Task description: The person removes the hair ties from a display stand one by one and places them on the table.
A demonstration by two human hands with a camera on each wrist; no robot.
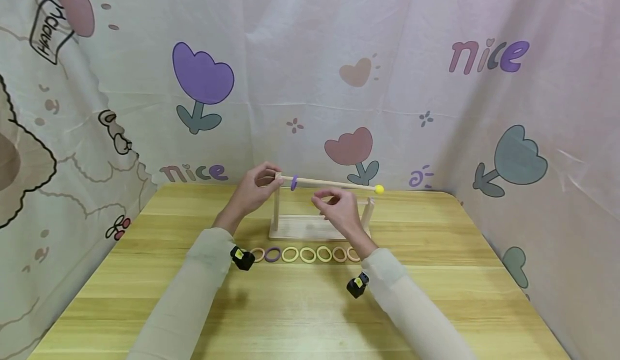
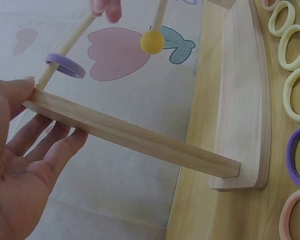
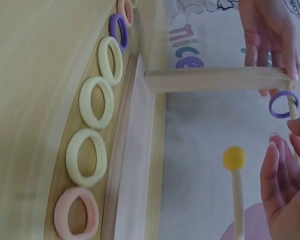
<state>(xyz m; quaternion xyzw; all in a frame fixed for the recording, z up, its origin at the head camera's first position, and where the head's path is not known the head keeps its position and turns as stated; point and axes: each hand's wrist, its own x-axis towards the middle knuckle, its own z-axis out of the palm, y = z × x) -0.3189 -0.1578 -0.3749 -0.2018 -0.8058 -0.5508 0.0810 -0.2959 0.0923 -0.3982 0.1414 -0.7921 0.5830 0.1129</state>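
Note:
A wooden stand (image 1: 310, 227) has an upright post at each end and rods carrying yellow balls. My left hand (image 1: 254, 189) holds the top of the left post (image 2: 135, 134), thumb at the rod's base and fingers along the other side. A purple hair tie (image 2: 65, 65) hangs on the upper rod (image 1: 334, 183) near that post. My right hand (image 1: 341, 209) is beside this rod, right of the hair tie, thumb and forefinger apart with nothing visible between them. The lower rod's yellow ball (image 3: 234, 158) shows near its fingers. Another yellow ball (image 1: 379, 189) caps the upper rod.
Several hair ties lie in a row before the stand, among them a purple one (image 1: 273, 254), a pale yellow one (image 1: 290, 248) and a peach one (image 3: 60, 215). They rest on a wooden table (image 1: 300, 311). A printed cloth (image 1: 290, 42) hangs behind.

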